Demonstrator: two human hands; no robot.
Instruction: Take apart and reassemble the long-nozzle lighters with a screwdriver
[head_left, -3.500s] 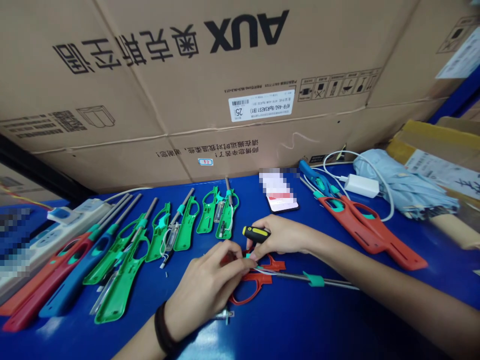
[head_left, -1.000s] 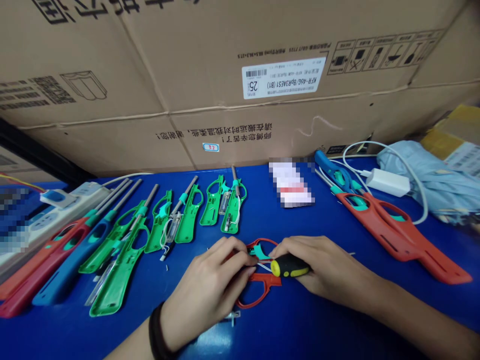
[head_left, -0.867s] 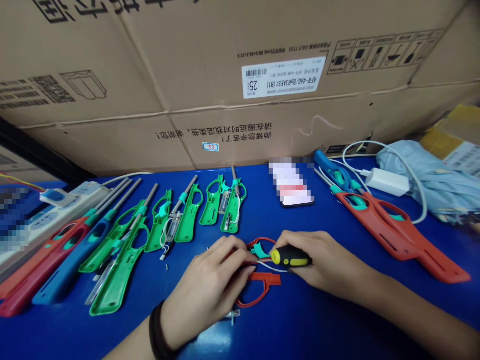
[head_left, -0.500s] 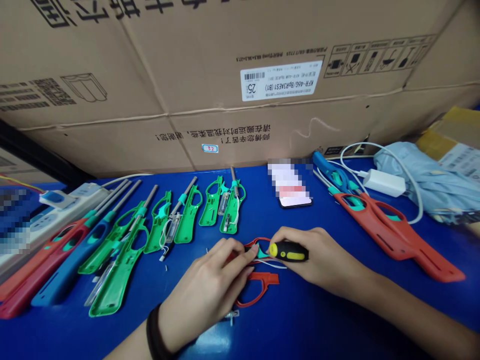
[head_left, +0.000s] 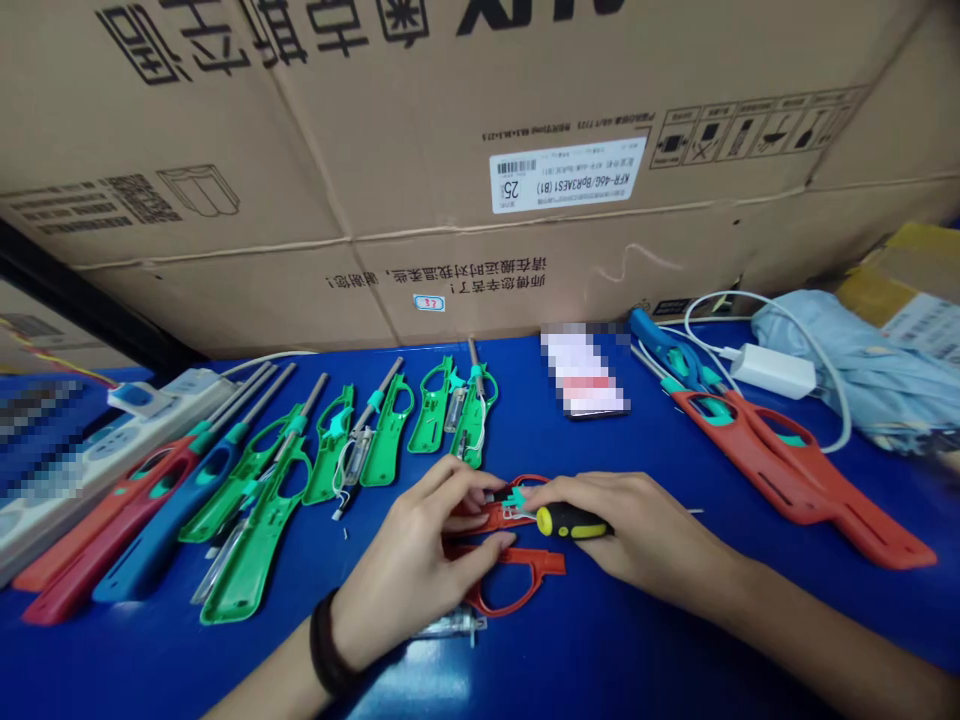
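My left hand (head_left: 416, 560) pinches the opened red lighter shell (head_left: 510, 580) on the blue table (head_left: 600, 640), fingers closed on its upper half beside a teal trigger piece (head_left: 516, 497). My right hand (head_left: 637, 530) grips a black and yellow screwdriver (head_left: 570, 521), whose yellow end points left at the shell. The two hands nearly touch over the part. A small clear fuel tube (head_left: 450, 627) lies just below the shell.
Several green lighter halves (head_left: 375, 440) and whole red and blue lighters (head_left: 150, 510) lie at left by a white power strip (head_left: 90, 460). Red and blue lighters (head_left: 787, 470), a phone (head_left: 589, 385), a white charger (head_left: 772, 370) and a folded umbrella (head_left: 862, 370) sit right. A cardboard box (head_left: 450, 150) walls the back.
My right hand has swung the screwdriver round from above the shell to its right side and moved slightly lower. The left hand keeps its hold; the view shifted a little.
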